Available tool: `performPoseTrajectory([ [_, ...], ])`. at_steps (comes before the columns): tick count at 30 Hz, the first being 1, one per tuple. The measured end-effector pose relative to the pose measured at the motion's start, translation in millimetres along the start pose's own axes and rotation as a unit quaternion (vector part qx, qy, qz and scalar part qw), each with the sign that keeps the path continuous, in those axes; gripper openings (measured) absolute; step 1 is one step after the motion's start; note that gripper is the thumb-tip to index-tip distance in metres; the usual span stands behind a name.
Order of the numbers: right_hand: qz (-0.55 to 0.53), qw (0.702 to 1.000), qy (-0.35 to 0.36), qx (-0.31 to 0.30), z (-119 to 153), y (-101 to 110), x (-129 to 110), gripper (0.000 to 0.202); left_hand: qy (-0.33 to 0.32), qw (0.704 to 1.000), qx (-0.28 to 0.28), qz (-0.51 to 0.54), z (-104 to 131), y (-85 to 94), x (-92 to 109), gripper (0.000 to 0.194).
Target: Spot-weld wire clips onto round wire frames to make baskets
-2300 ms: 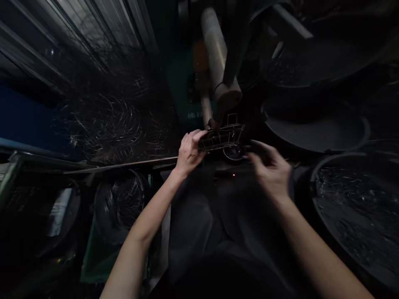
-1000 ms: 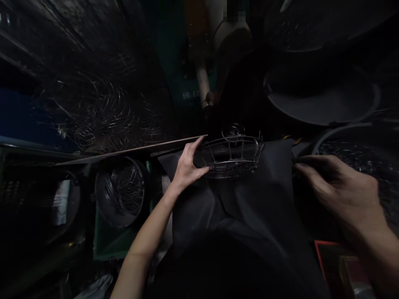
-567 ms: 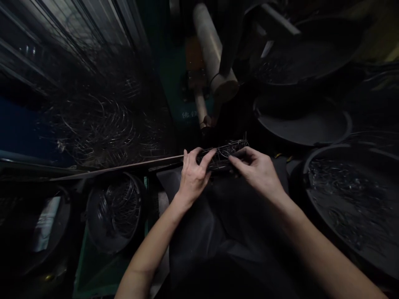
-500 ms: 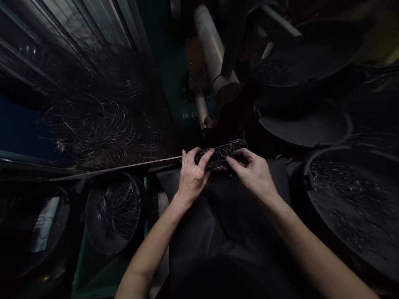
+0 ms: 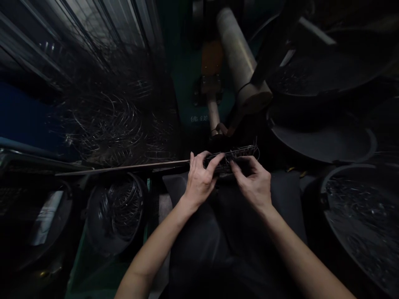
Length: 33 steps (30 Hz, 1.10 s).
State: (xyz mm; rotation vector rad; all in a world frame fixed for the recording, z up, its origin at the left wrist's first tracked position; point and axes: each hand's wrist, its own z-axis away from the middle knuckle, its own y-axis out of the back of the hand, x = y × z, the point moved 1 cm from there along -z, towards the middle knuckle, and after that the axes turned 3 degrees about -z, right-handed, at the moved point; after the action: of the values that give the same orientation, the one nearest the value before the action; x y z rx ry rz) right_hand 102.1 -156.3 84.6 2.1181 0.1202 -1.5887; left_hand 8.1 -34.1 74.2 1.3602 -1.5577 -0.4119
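Note:
Both hands are at a small wire frame (image 5: pixel 245 150) made of thin metal rods, just below the machine. My left hand (image 5: pixel 202 176) is closed on its left end, thumb and fingers bent around the rods. At the right part of the frame, my right hand (image 5: pixel 254 178) is closed in a pinch, with thumb and fingertips among the wires. Whether the right fingers also hold a small separate piece is too dark to tell. The frame lies low and roughly level, its right end standing out past my right fingers.
A machine with a thick metal cylinder (image 5: pixel 241 54) and a thinner rod (image 5: pixel 213 113) stands ahead. Bent wires heap (image 5: pixel 106 124) at left. A bucket of wire rings (image 5: pixel 107 245) stands lower left; a large basin of small wire parts (image 5: pixel 326 195) stands right. Another basin (image 5: pixel 327 133) lies behind.
The view has shifted, so the machine, basins and hands sit further right in the picture. My right hand has moved slightly closer to my left along the wire frame.

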Motion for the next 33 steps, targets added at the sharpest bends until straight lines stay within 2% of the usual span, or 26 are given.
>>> performPoseTrajectory([
  [5, -0.007, 1.0, 0.022, 0.01, -4, 1, 5, 0.025, -0.01, 1.0, 0.0, 0.0, -3, -2.4, -5, 0.058],
  [10, -0.025, 1.0, 0.007, 0.008, -7, -1, 4, 0.026, -0.014, 1.0, 0.011, -0.001, -7, -2.4, -5, 0.058],
  [19, -0.027, 0.999, 0.029, 0.019, -12, -2, 6, 0.023, -0.027, 0.999, 0.026, -0.012, -14, -8.1, -8, 0.057],
  [27, -0.032, 0.998, 0.046, 0.021, -23, -6, 12, 0.024, -0.029, 0.999, 0.04, -0.007, -22, -14.1, -16, 0.063],
  [33, -0.048, 0.997, 0.057, 0.019, -31, -9, 17, 0.024, -0.027, 0.999, 0.037, -0.002, -30, -16.7, -20, 0.059],
])
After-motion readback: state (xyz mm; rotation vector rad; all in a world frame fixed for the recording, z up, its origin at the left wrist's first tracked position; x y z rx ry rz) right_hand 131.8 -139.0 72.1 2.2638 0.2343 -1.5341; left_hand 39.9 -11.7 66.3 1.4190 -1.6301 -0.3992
